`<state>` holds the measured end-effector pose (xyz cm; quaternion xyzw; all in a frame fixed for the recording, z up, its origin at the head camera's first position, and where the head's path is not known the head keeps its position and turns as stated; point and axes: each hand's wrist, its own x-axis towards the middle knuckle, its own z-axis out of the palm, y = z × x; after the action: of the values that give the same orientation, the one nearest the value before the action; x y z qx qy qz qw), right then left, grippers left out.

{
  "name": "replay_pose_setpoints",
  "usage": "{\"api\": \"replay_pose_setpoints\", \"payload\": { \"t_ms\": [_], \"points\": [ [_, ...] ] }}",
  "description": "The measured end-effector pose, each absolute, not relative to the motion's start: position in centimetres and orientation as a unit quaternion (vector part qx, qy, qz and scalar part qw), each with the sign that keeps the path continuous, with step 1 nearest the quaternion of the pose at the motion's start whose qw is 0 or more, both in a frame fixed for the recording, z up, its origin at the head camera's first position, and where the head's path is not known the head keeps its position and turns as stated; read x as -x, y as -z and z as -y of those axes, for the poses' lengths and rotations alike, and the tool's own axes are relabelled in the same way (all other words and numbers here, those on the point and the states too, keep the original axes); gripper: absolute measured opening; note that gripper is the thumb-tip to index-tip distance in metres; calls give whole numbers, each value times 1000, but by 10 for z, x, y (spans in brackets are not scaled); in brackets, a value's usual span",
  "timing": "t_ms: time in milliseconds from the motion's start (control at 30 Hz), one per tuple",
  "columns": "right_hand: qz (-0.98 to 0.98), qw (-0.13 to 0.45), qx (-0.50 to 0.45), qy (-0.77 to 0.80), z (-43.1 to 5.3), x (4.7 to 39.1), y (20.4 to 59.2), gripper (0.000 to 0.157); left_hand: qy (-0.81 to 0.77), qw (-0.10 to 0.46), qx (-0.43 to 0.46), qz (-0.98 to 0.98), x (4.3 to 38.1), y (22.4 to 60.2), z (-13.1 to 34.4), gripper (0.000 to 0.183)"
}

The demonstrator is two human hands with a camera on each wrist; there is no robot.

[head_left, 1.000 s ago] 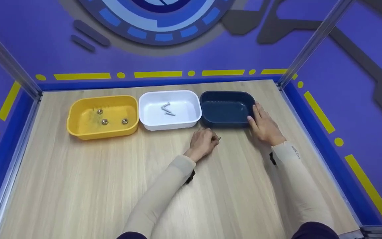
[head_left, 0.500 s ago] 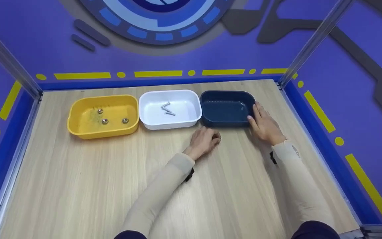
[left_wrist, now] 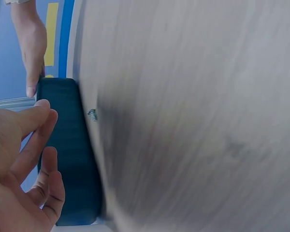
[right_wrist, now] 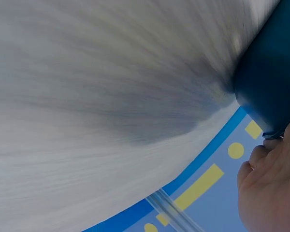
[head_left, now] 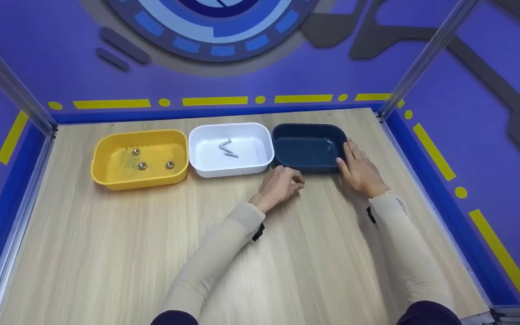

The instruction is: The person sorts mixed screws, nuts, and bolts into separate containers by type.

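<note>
A dark blue bin (head_left: 307,169) stands at the right end of the row. Along its right end lie the straight fingers of my right hand (head_left: 362,175), with the thumb at the front corner. Just in front of the same bin is my left hand (head_left: 280,185), fingers bent. In the left wrist view its thumb and index fingertips (left_wrist: 49,107) meet, with nothing visible between them. A short, ridged metal piece (left_wrist: 92,115), like a small spring or screw, lies on the tabletop by the bin, apart from those fingertips in that view. The left hand hides it from the head view.
In the middle is a white bin (head_left: 230,172) containing several thin silver screws (head_left: 229,154). A yellow bin (head_left: 145,183) at the left holds 3 metal nuts (head_left: 142,166). Printed panels (head_left: 224,83) wall in the wooden table (head_left: 120,253) behind and at both sides.
The left hand has lifted slightly and shifted a little toward the dark blue bin. A small metal tip seen beside its fingers one second ago is now hidden. The right hand has not moved.
</note>
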<state>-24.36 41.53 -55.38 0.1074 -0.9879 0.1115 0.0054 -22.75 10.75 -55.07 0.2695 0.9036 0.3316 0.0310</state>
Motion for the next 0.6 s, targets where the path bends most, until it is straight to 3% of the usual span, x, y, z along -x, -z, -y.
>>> {"api": "replay_pose_setpoints", "payload": {
  "t_ms": [600],
  "points": [
    [988, 3, -107, -110, -416, 244, 554, 76, -346, -1, -293, -891, 259, 515, -113, 13]
  ]
}}
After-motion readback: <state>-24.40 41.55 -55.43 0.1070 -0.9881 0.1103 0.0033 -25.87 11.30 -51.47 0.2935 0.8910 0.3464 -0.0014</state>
